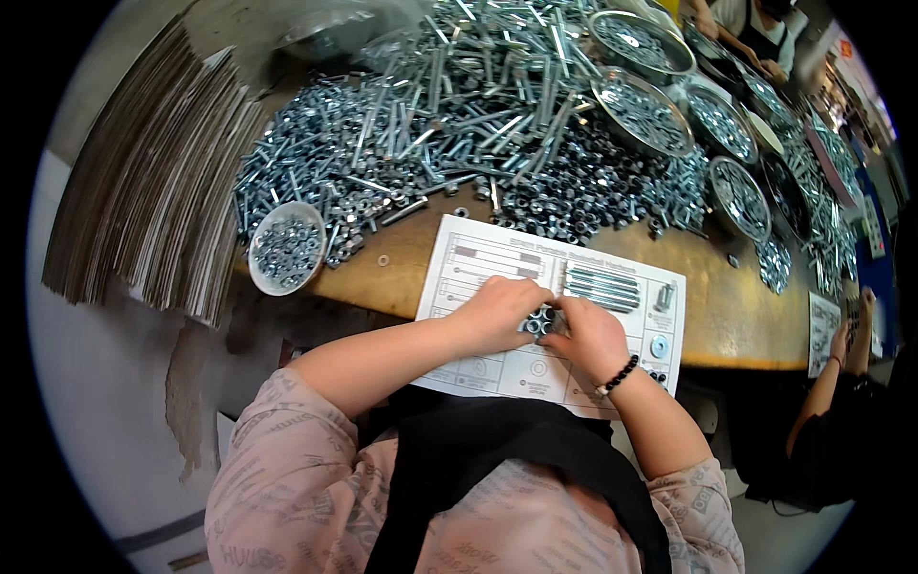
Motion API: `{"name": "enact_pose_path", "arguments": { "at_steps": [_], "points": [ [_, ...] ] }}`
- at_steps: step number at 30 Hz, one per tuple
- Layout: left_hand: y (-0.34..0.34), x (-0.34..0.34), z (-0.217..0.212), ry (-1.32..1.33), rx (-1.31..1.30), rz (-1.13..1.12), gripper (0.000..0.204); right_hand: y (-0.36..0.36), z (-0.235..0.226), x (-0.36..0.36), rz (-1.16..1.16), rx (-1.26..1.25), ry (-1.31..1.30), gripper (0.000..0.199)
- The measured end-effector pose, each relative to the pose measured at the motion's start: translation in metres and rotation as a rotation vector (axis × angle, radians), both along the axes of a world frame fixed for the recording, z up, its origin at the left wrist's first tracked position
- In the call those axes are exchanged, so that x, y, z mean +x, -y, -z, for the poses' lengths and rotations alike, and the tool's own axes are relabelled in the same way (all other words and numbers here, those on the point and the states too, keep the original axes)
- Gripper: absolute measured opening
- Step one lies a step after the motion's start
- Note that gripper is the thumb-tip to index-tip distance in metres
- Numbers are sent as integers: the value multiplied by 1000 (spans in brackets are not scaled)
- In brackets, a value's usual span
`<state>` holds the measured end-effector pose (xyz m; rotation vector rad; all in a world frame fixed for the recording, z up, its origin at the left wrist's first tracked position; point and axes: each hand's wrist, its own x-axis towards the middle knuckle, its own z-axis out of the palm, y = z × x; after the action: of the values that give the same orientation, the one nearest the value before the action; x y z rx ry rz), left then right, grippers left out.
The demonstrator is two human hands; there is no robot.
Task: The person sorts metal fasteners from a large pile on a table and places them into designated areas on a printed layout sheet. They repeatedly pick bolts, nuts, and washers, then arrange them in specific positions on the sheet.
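A white printed sheet (440,277) lies at the table's near edge under both hands. My left hand (499,311) and my right hand (590,337) curl toward each other, fingers and thumbs closed round a small cluster of hex nuts (538,323). The fingers hide part of that cluster. Beyond my right hand, several long bolts (602,287) lie side by side on the sheet. Near its right edge sit short bolts (666,298), a flat washer (659,346) and a few dark nuts (657,376).
A heap of loose bolts (459,115) and a pile of dark nuts (583,182) cover the table beyond the sheet. A white bowl of nuts (287,247) stands left; metal bowls of washers (643,113) stand right. Stacked cardboard (143,172) rises far left. Other people's hands (851,335) work at right.
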<state>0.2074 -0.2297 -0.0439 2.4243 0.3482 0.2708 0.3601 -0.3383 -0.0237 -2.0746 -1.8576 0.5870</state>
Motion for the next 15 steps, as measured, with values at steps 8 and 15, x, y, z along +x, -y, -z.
{"name": "enact_pose_path", "arguments": {
  "at_steps": [8, 15],
  "points": [
    [-25, -48, -14, 134, 73, -401, 45, -23, -21, 4, -78, 139, -17, 33],
    [-113, -129, -43, -54, 460, -778, 36, -109, -2, -14, -225, 282, 94, 19]
  ]
}}
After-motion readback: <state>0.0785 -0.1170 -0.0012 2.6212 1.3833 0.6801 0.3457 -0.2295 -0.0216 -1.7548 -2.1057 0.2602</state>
